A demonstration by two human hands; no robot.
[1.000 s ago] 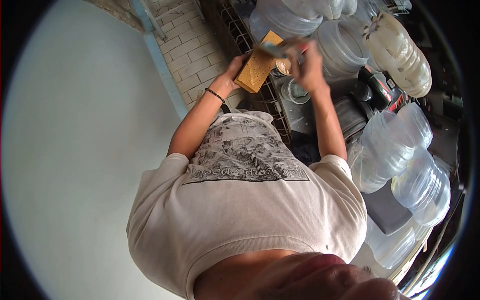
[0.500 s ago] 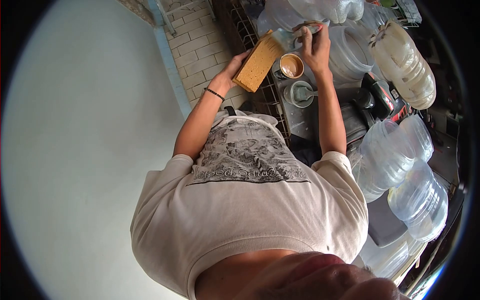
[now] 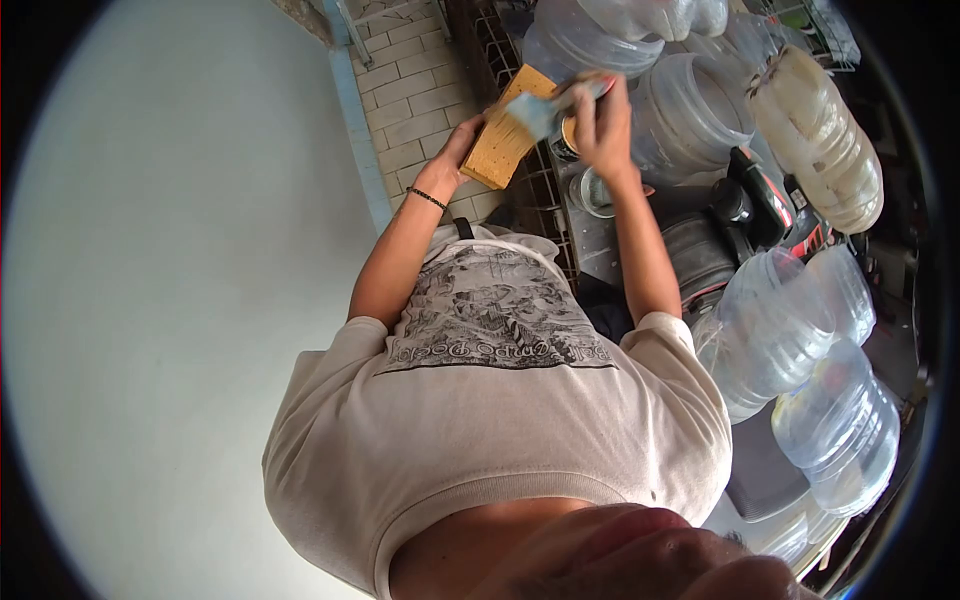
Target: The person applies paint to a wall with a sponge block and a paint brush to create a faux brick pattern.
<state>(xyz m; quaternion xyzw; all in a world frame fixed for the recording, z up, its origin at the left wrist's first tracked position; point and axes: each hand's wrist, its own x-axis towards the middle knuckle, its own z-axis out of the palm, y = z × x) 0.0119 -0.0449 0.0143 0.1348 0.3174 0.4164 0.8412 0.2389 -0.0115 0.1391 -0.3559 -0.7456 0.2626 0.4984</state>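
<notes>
A yellow-brown rectangular block (image 3: 492,158) with small pits in its face is gripped along its left side by my left hand (image 3: 458,150). Closed around the handle of a paintbrush (image 3: 535,113) is my right hand (image 3: 603,128). The bristles lie over the block's upper face and look blurred by motion. Partly behind my right hand stands a can (image 3: 565,140) of tan paint. Below it, a clear cup (image 3: 590,192) sits on the bench, partly covered by my right wrist.
Large clear plastic bottles (image 3: 690,110) crowd the bench on the right, with a cloudy bottle (image 3: 820,140) beside them. A black and red power tool (image 3: 760,195) lies near my right forearm. A pale wall (image 3: 180,300) fills the left, beside a tiled floor (image 3: 410,95).
My right hand has moved left and slightly down, carrying the brush from the block's upper right edge across its face. The block has shifted only slightly.
</notes>
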